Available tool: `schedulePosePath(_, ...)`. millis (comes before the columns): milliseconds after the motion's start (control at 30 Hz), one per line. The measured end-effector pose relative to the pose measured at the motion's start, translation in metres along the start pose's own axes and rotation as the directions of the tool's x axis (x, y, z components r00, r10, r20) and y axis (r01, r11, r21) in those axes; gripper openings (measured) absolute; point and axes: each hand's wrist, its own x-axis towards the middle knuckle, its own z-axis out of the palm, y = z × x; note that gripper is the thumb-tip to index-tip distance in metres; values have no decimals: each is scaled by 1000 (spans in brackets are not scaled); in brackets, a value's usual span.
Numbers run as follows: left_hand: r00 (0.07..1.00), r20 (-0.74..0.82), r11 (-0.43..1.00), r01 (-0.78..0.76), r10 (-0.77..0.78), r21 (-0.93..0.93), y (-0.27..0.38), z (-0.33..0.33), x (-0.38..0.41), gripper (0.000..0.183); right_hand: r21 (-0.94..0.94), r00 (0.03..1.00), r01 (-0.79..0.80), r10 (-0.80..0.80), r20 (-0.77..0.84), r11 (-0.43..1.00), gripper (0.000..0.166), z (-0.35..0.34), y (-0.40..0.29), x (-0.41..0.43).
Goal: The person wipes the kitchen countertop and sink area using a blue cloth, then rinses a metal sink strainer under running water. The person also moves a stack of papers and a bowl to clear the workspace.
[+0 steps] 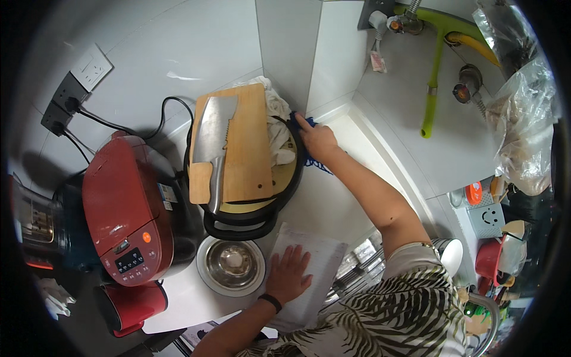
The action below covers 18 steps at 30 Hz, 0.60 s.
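Observation:
My left hand (pixel 287 274), with a dark band at the wrist, lies palm down with fingers spread on a white textured sheet or mat (pixel 308 263). It holds nothing. A steel bowl (pixel 235 261) sits just left of it. My right hand (pixel 319 138) reaches to the counter corner behind a black electric pan (pixel 263 225). Its fingers are on a blue patterned cloth (pixel 316 164), partly hidden under the hand, with the index finger stretched out. On the pan lie a wooden cutting board (pixel 247 143), a cleaver (pixel 214 129) and a white crumpled cloth (pixel 277 134).
A red rice cooker (pixel 122 201) and a red kettle (pixel 136 308) stand at left. Black cords (pixel 165 107) run from wall sockets (pixel 71 93). A green squeegee-like tool (pixel 430 89) and plastic bags (pixel 522 129) hang at right. A metal rack (pixel 361 263) and faucet (pixel 490 312) are near my body.

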Motion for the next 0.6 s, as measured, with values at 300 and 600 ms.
schedulePosePath(300,999,-44,999,-4,6,43,-3,3,0,63,177,981,130,-153,123,976,24,0,33,25)
schedulePosePath(600,999,32,1000,21,-21,16,1,1,-2,61,91,989,-140,143,-29,986,32,-9,14,-57)
